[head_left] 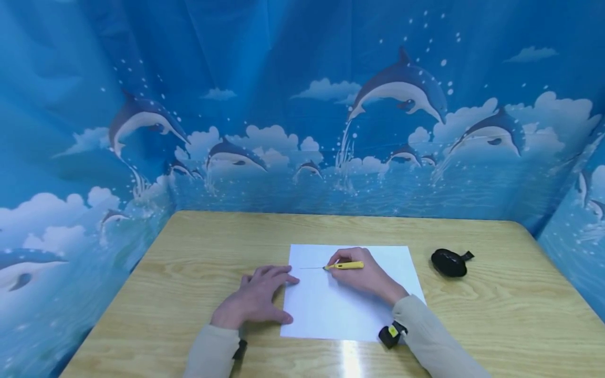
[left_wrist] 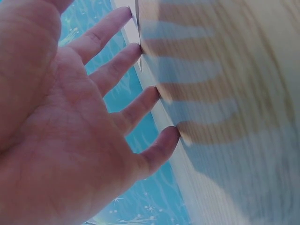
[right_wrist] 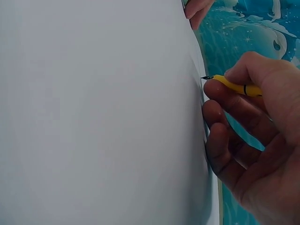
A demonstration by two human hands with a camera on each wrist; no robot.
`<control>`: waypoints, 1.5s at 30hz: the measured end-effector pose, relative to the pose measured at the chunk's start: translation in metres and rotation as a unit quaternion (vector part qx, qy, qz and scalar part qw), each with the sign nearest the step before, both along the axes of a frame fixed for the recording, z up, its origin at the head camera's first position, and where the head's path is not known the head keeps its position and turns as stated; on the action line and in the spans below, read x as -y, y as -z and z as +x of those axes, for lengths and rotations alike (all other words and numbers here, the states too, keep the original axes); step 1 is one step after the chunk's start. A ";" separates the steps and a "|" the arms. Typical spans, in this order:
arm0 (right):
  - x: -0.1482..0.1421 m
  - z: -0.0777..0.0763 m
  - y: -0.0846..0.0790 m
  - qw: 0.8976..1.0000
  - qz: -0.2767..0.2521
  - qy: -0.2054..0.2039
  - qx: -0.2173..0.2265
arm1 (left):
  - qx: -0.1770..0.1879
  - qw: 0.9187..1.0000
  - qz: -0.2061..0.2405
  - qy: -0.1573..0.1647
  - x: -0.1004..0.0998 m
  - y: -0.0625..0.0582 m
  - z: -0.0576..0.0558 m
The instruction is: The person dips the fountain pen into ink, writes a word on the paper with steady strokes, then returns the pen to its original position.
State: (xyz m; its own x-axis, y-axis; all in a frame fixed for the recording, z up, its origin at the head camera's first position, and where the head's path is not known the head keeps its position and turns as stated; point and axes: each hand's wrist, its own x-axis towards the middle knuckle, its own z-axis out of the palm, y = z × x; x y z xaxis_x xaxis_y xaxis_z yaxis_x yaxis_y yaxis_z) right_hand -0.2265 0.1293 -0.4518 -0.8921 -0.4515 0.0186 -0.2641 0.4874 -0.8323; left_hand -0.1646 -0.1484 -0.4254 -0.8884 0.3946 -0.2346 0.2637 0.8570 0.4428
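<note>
A white sheet of paper [head_left: 331,315] lies on the wooden table. My right hand [head_left: 364,273] rests on it and pinches a yellow fountain pen [head_left: 350,265] between thumb and fingers. In the right wrist view the dark nib of the fountain pen [right_wrist: 229,84] points at the sheet. A thin dark line [head_left: 309,268] runs across the upper left of the paper and ends at the nib. My left hand [head_left: 257,296] is spread at the sheet's left edge, its thumb and index fingertips over the paper. The left wrist view shows the other left fingertips [left_wrist: 168,136] on the table.
Right of the paper, a black rounded pouch-like object [head_left: 449,263] with a short tab sits on the table [head_left: 510,315]. A blue dolphin-print curtain [head_left: 283,105] hangs behind the table and along both sides. Each wrist carries a small black camera.
</note>
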 end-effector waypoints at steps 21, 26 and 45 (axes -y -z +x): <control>-0.013 0.003 -0.001 1.000 0.007 0.011 -0.020 | 0.016 1.000 0.006 -0.009 -0.001 -0.002 0.000; -0.017 0.004 0.000 0.999 0.019 0.019 -0.019 | 0.017 1.000 0.007 -0.009 -0.001 -0.003 0.000; -0.031 0.006 0.000 1.000 0.012 0.021 -0.011 | 0.020 1.000 0.006 -0.008 0.000 -0.003 0.000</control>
State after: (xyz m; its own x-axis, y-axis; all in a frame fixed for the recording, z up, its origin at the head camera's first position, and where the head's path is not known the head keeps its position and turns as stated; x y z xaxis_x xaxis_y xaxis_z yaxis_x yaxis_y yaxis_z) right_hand -0.2204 0.1598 -0.4523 -0.9095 -0.4147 0.0284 -0.2617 0.5183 -0.8141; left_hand -0.1651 -0.1481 -0.4227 -0.8842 0.3839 -0.2662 0.2321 0.8556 0.4627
